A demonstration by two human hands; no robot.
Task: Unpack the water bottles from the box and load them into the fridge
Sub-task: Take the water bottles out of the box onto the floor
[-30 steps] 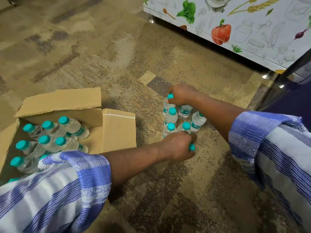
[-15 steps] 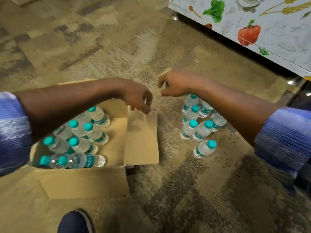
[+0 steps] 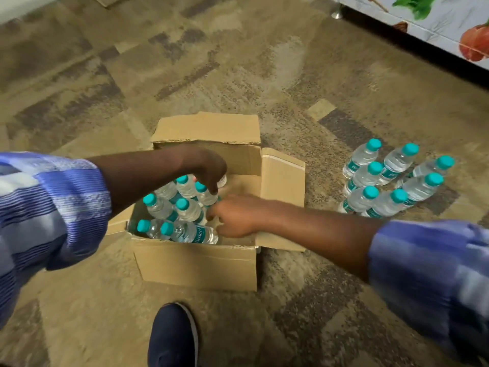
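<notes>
Unpacking partly done: eight clear plastic water bottles (image 3: 391,178) with teal caps stand on the patterned carpet floor (image 3: 264,75), right of the corrugated cardboard box (image 3: 198,263); about seven remain inside, one lying flat. The left hand (image 3: 209,168) curls over a bottle top, its grip seemingly closing; the right hand (image 3: 235,215) reaches in, grip state unclear. Fridge loading not begun.
</notes>
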